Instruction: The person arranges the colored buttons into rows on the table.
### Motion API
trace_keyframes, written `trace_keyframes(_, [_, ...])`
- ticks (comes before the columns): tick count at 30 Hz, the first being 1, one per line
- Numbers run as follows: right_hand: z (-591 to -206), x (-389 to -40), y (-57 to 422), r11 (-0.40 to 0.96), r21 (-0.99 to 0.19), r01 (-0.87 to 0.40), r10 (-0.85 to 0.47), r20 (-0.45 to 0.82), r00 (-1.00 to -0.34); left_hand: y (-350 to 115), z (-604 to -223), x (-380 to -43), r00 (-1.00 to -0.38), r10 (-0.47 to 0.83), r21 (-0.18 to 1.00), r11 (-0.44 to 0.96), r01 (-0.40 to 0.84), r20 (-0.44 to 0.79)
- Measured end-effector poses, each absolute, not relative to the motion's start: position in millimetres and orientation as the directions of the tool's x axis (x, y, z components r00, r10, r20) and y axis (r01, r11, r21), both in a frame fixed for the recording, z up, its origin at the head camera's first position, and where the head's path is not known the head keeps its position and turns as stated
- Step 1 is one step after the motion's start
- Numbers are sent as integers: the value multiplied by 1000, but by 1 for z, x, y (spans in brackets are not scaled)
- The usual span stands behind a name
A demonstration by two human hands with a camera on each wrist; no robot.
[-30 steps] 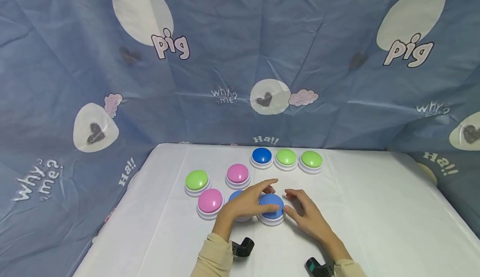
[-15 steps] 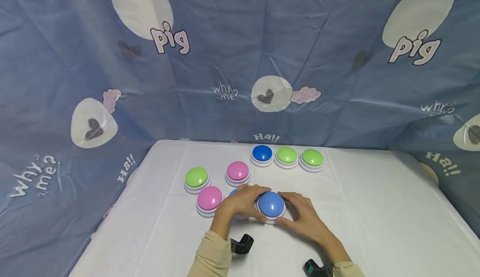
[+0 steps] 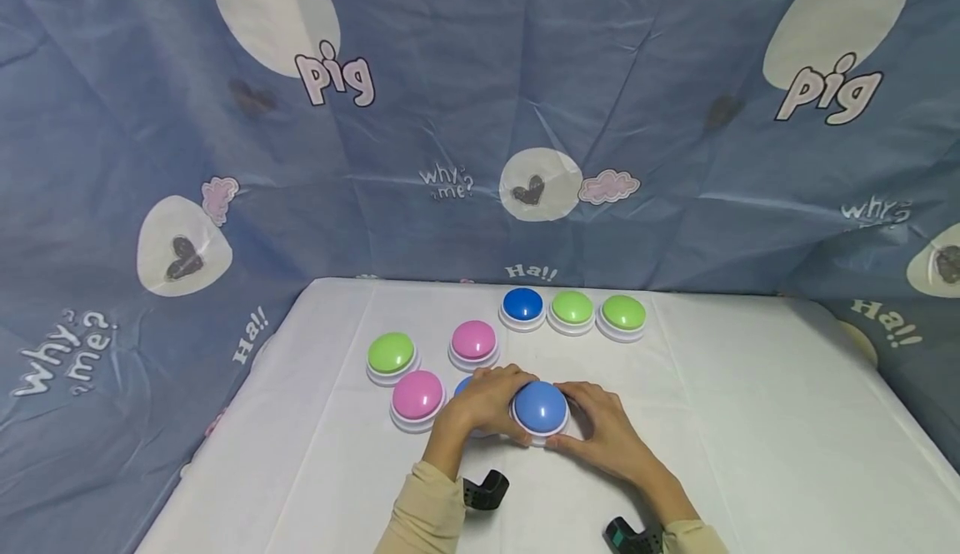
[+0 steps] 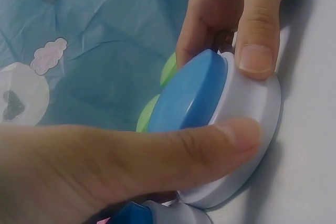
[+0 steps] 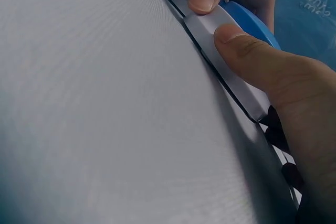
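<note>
A blue push button [image 3: 540, 406] with a white round base is gripped from both sides. My left hand [image 3: 487, 402] holds its left side, the thumb pressing the white base [image 4: 247, 103] in the left wrist view. Across from it, my right hand [image 3: 606, 431] holds the right side, its thumb also on the base [image 5: 239, 80]. The base is at or very close to the tabletop. Partly hidden behind my left hand is a second blue button [image 3: 461, 385], beside the held one.
To the left stand a pink button [image 3: 417, 396] and a green button [image 3: 391, 352], with another pink button [image 3: 473, 340] farther back. A dark blue button [image 3: 522, 304] and two green buttons [image 3: 572, 307] line up at the back of the white table [image 3: 750, 421]. A printed blue cloth [image 3: 420, 121] hangs behind.
Both hands have come down from hovering around the blue push button and now grip its sides. Over the last half second the hands and button have barely moved.
</note>
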State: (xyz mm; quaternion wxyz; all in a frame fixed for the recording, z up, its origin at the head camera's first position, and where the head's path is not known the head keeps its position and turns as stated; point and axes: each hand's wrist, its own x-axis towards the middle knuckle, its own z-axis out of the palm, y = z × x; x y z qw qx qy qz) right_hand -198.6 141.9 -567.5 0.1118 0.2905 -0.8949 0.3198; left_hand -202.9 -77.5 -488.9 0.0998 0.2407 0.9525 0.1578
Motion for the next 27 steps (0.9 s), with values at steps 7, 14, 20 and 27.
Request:
trace_keyframes(7, [-569, -199, 141, 618, -526, -584, -437, 388, -812, -79, -491, -204, -870, 481, 362, 834, 416, -106])
trace_keyframes(14, [-566, -200, 139, 570, -603, -558, -432, 357, -828, -84, -495, -208, -876, 477, 423, 810, 406, -73])
trace_keyframes(20, [-563, -201, 143, 532, -649, -544, -412, 363, -836, -85, -493, -211, -852, 523, 485, 752, 447, -25])
trace_keyframes(27, [-551, -207, 152, 488, -652, -580, -403, 421, -813, -81, -494, -217, -843, 528, 577, 658, 484, 106])
